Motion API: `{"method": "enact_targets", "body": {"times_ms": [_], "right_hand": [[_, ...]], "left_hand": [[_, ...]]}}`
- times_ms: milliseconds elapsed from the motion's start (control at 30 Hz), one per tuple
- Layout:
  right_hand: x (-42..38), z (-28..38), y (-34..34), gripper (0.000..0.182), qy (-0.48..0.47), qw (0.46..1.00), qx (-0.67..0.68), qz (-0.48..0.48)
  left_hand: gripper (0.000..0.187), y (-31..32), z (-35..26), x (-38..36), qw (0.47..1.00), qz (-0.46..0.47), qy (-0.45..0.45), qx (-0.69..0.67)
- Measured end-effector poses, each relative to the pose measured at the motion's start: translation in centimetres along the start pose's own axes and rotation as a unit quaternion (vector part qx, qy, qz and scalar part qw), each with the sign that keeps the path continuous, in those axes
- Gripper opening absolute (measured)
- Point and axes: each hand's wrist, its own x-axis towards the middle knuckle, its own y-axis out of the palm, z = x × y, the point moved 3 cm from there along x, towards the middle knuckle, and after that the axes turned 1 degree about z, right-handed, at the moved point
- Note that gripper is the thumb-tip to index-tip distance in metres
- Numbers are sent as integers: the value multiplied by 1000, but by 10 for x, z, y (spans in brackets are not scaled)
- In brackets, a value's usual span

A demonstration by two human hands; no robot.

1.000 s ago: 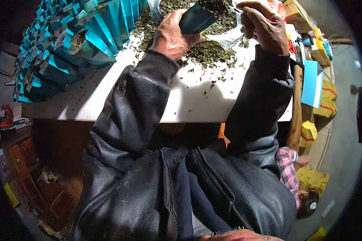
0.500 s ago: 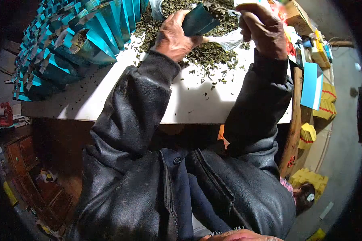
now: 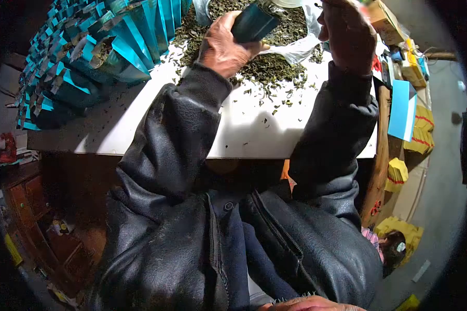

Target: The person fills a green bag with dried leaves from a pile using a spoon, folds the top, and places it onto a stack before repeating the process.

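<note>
A dark teal packet (image 3: 254,24) is tilted in my left hand (image 3: 225,49), whose fingers wrap round it above a pile of dried leaves (image 3: 275,70). To the right, my right hand (image 3: 347,39) is raised near the top edge with its fingers bent together; whatever it may hold is hidden. Between my hands lies a crumpled clear plastic bag (image 3: 298,51) on the leaves. Part of a pale round rim (image 3: 288,2) shows at the top edge.
Many upright teal packets (image 3: 135,44) crowd the left of the white table (image 3: 254,140). A cardboard box (image 3: 384,22), a blue card (image 3: 401,110) and stacked yellow bundles (image 3: 397,173) are at the right. Another person's head (image 3: 393,249) shows at the lower right.
My right hand has moved up and slightly right, away from the packet. The packet has shifted slightly left in my left hand, and the leaf material at its mouth no longer shows.
</note>
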Motion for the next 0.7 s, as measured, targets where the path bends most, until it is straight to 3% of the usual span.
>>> {"method": "enact_targets", "body": {"times_ms": [100, 167, 200, 233, 300, 333, 367, 433, 500, 667, 700], "right_hand": [[0, -36, 1, 13, 22, 999, 12, 49], [2, -63, 9, 10, -114, 969, -219, -13], [-1, -86, 15, 8, -6, 987, -160, 19], [-3, -88, 19, 9, -1, 977, -207, 50], [-7, -89, 31, 9, -92, 949, -299, 38], [-7, -86, 35, 9, -103, 949, -290, 72], [-12, -99, 42, 9, -13, 992, -79, 100], [-15, -99, 55, 12, -56, 982, -109, 146], [-17, -109, 69, 10, 82, 978, -37, 187], [-19, -104, 85, 17, 44, 973, -90, 210], [-18, -104, 85, 17, 120, 965, -23, 232]], "left_hand": [[67, 0, 4, 0, 997, -22, -69, -29], [67, -6, -5, -2, 992, -24, -99, -73], [67, -7, -4, -3, 992, -23, -98, -74], [68, -8, -4, -3, 993, -28, -86, -79], [69, -9, -3, -4, 993, -34, -74, -83], [69, -8, -4, -4, 994, -32, -67, -86], [69, -8, -4, -3, 994, -30, -58, -89], [69, -9, -6, -4, 994, -34, -57, -87], [69, -10, -8, -4, 994, -36, -57, -83], [64, -4, -2, -1, 994, -26, -44, -92], [64, -3, -1, -1, 994, -25, -44, -92]]}}
